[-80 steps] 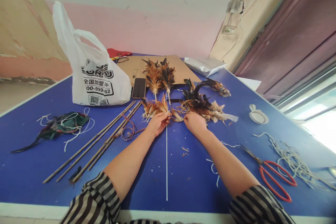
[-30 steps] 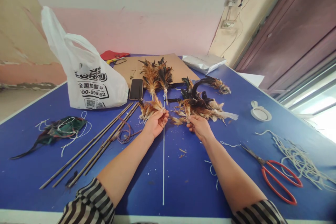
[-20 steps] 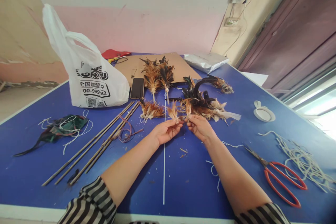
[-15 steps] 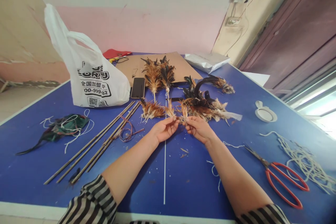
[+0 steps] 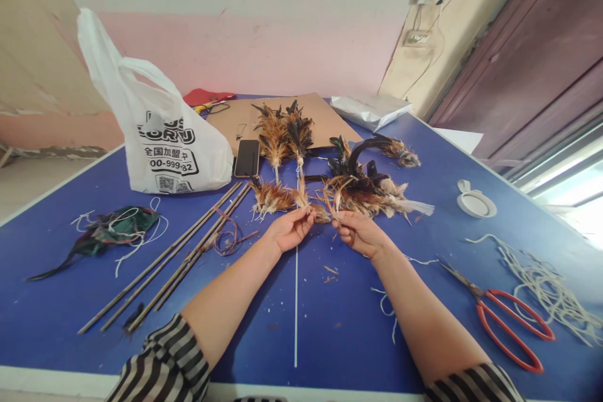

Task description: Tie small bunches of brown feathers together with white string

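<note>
On a blue table [image 5: 330, 326] my left hand [image 5: 287, 229] pinches a few small orange-brown feathers [image 5: 304, 198] that stand up from its fingertips. My right hand [image 5: 360, 232] pinches another thin brown feather [image 5: 333, 200] just to the right, fingers curled. Both hands sit near the table's white centre line, close together. Behind them lies a loose pile of brown, black and white feathers [image 5: 372, 191]. A small tuft of feathers [image 5: 271, 198] lies left of my left hand. Two tied feather bunches [image 5: 282, 132] rest farther back.
Thin bamboo sticks [image 5: 183, 251] lie at the left beside a coil of cord [image 5: 226, 240]. A white plastic bag [image 5: 162, 138], a phone [image 5: 247, 158] and cardboard [image 5: 245, 116] stand behind. Red-handled scissors [image 5: 499, 317], string scraps [image 5: 546, 289] and a white lid [image 5: 475, 204] are right. Dark cloth with string [image 5: 113, 232] lies far left.
My left hand left the small tuft on the table and came toward my right hand with a few feathers. My right hand drew a feather out of the pile.
</note>
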Action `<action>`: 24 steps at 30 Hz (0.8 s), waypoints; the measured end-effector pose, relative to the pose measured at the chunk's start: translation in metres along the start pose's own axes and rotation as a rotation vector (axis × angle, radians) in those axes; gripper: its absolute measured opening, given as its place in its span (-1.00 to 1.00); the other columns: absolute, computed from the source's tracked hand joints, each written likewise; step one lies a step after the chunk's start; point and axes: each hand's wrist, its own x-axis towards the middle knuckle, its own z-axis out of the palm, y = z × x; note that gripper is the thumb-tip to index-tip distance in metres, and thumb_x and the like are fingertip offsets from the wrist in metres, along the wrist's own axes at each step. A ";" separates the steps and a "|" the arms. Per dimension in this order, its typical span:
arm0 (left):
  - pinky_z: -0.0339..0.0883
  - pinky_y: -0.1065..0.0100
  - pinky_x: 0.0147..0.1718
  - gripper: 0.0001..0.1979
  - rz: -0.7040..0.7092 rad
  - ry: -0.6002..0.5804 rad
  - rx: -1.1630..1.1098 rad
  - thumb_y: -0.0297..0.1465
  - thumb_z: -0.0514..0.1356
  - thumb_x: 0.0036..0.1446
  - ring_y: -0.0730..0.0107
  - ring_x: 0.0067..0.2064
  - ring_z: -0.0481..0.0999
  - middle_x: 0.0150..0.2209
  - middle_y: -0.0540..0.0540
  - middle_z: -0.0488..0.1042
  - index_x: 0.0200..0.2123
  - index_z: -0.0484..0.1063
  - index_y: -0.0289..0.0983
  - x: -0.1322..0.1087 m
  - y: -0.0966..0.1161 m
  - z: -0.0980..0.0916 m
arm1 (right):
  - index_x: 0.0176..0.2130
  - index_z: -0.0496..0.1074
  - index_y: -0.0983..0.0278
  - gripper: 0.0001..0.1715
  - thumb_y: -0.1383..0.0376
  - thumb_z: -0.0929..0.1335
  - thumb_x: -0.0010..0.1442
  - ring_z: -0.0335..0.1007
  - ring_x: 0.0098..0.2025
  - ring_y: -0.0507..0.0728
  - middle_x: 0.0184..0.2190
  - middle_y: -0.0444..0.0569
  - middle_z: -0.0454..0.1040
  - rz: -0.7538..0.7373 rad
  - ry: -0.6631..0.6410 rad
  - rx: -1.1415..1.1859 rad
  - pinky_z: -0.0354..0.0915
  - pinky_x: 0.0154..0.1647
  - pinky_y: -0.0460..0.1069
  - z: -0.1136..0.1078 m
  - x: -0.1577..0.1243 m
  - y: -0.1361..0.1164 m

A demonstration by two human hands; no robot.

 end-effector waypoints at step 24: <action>0.39 0.59 -0.35 -0.86 -0.078 -0.008 0.016 -0.60 0.03 0.08 0.48 -0.32 0.49 -0.39 -0.20 0.46 -0.37 0.39 -0.48 -0.004 0.006 0.001 | -0.46 0.34 0.35 -0.77 0.25 0.41 -0.10 0.05 -0.70 -0.16 -0.58 -0.14 0.37 0.025 -0.083 -0.125 -0.01 -0.75 -0.22 0.013 -0.006 0.001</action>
